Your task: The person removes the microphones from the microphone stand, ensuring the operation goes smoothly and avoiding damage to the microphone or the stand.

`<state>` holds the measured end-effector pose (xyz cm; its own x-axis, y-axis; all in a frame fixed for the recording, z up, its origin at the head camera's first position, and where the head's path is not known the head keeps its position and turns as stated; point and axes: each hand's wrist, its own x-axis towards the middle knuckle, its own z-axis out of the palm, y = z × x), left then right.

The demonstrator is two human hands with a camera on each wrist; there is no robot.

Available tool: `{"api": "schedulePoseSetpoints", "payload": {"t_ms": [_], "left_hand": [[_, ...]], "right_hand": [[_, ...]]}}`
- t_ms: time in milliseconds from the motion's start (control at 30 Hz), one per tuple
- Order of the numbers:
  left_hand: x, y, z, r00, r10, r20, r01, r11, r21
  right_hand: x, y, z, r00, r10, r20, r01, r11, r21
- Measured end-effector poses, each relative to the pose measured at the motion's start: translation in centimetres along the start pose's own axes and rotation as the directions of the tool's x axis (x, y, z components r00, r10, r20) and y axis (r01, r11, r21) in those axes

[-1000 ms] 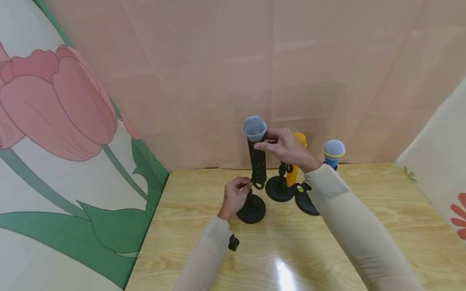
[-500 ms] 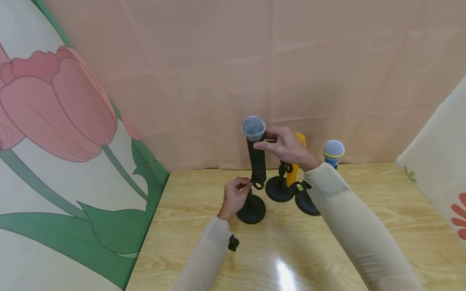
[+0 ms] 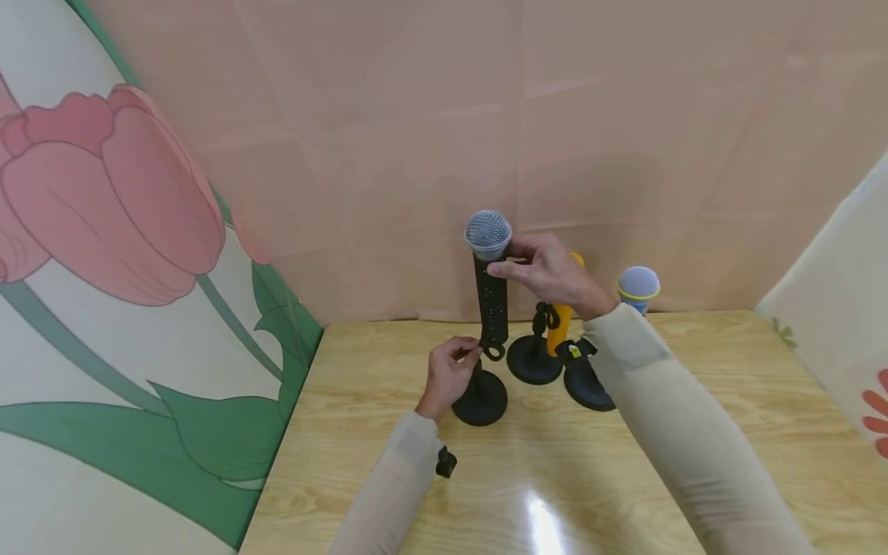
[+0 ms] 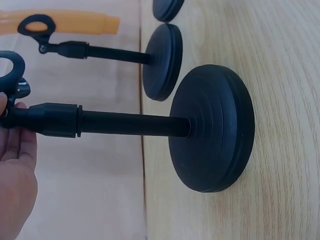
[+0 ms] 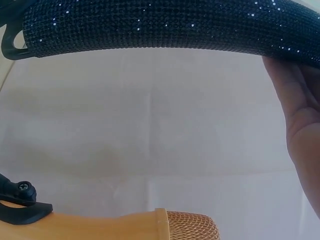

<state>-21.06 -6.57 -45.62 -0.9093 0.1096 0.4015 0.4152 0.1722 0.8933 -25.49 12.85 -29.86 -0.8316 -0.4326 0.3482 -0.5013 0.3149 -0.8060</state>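
Note:
A black glittery microphone [image 3: 490,297] with a silver mesh head stands upright in the clip of a black stand [image 3: 480,398]. My right hand [image 3: 548,271] grips the microphone just below its head; its sparkly body [image 5: 165,30] fills the top of the right wrist view. My left hand [image 3: 449,371] pinches the top of the stand's post by the clip [image 4: 12,90]. The stand's round base [image 4: 212,132] rests on the wooden table [image 3: 694,393].
Behind are two more black stands: one [image 3: 534,358] holds an orange microphone [image 3: 562,316], the other [image 3: 586,381] a blue microphone [image 3: 637,287]. A pink cloth backdrop hangs behind the table. A tulip-patterned panel stands on the left.
My right hand has lifted the black microphone a little higher in the clip. The left hand stays on the stand's post.

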Motion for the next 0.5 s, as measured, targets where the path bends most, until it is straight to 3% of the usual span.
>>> {"api": "schedulePoseSetpoints", "payload": {"t_ms": [133,300,500], "left_hand": [[0.0,-0.1,0.0,1.000,0.004,0.007,-0.004,1.000,-0.001],[0.4,-0.3,-0.3,1.000,0.015,0.003,-0.015,1.000,0.003],[0.8,-3.6,-0.4,1.000,-0.003,0.021,0.003,1.000,0.011]], "right_hand": [[-0.2,-0.7,-0.5,1.000,0.024,-0.017,-0.024,1.000,0.006],[0.4,-2.9,-1.8,0.998,-0.034,-0.059,0.035,0.999,0.004],[0.2,-2.3,-1.4,0.999,-0.009,-0.043,0.008,1.000,-0.020]]}}
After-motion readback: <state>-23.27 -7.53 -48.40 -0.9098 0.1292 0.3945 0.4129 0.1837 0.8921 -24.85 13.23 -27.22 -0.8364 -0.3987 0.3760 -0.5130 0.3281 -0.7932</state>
